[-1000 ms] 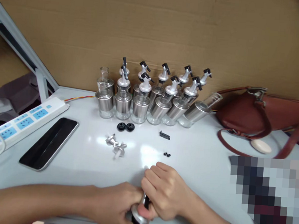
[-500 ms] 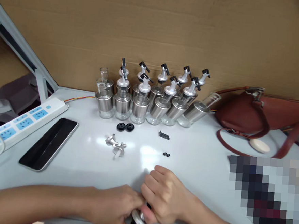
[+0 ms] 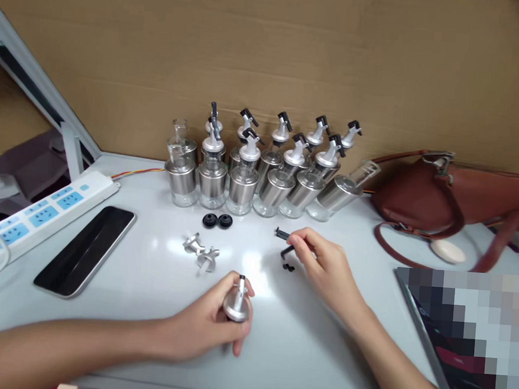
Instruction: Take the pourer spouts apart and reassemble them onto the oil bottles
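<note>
My left hand [image 3: 215, 322] holds a silver pourer spout [image 3: 237, 304] upright, its narrow black tip pointing up. A small black lever [image 3: 287, 252] is pinched between the fingertips of my right hand [image 3: 321, 258], over the table. Beside those fingers lie more black levers [image 3: 282, 234], with tiny black caps [image 3: 288, 268] just below. Left of centre are two round black stoppers [image 3: 217, 220] and two loose silver spouts [image 3: 194, 244]. Behind them stand several glass and steel bottles [image 3: 243, 187], most topped with silver spouts and black levers.
A phone [image 3: 85, 250] and a white power strip [image 3: 42, 218] lie on the left. To the right are a red-brown bag [image 3: 419, 194], a white oval object [image 3: 448, 251] and a partly pixelated dark device [image 3: 444, 355]. Cardboard [image 3: 270, 47] rises behind the bottles.
My hands have separated. The left has lifted the spout into clear view, while the right has moved up and right and now holds a black lever.
</note>
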Demonstrator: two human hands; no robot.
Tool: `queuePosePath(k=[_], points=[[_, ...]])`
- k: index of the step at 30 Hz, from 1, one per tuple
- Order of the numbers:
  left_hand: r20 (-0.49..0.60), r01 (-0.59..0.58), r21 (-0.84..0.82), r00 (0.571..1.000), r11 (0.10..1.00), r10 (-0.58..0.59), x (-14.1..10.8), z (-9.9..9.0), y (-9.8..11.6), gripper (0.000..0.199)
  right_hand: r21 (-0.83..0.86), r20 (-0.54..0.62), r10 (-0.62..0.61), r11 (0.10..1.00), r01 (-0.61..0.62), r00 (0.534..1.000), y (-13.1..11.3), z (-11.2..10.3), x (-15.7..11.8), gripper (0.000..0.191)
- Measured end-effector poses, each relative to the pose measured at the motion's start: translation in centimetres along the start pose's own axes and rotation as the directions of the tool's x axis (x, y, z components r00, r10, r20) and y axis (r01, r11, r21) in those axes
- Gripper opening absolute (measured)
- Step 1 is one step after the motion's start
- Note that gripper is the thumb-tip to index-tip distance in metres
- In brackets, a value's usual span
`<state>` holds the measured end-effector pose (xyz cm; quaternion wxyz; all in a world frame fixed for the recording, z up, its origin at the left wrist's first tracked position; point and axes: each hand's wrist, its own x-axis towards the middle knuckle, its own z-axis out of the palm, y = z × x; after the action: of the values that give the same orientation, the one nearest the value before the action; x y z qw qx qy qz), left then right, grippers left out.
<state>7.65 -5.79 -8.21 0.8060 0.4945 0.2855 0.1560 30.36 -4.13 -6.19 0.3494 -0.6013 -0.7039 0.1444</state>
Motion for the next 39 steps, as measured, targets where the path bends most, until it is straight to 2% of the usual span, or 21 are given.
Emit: queuePosePath(k=[3, 10, 16, 25, 34, 39], points=[[-0.016, -0.035, -0.050, 0.999, 0.998, 0.034, 0.2, -0.1, 0.0, 0.035, -0.053, 0.034, 0.024, 0.998, -0.022, 0.999, 1.3, -0.4, 0.4, 0.018], [-0.019, -0.019, -0.050, 1.000, 0.999, 0.018, 0.2, 0.0, -0.2, 0.035, -0.149, 0.106, 0.028, 0.989, -0.012, 0.994, 3.2, -0.3, 0.5, 0.012], [-0.021, 0.002, -0.056, 1.000, 0.998, -0.003, 0.1, 0.1, 0.0, 0.034, -0.197, 0.142, -0.098, 0.972, 0.125, 0.985, 4.2, 0.2, 0.6, 0.017], [-0.024, 0.015, -0.047, 1.000, 0.999, -0.016, 0.2, 0.1, 0.2, 0.030, -0.251, 0.171, -0.173, 0.944, 0.212, 0.970, 4.8, 0.4, 0.5, 0.016], [-0.021, 0.020, -0.039, 1.000, 0.999, -0.020, 0.1, 0.1, 0.0, 0.026, -0.313, 0.234, -0.148, 0.924, 0.219, 0.961, 4.9, -0.2, 0.6, 0.016], [-0.016, 0.023, -0.032, 1.000, 0.999, -0.024, 0.2, 0.1, 0.1, 0.026, -0.326, 0.226, -0.089, 0.932, 0.161, 0.970, 5.0, 0.1, 0.7, 0.015]])
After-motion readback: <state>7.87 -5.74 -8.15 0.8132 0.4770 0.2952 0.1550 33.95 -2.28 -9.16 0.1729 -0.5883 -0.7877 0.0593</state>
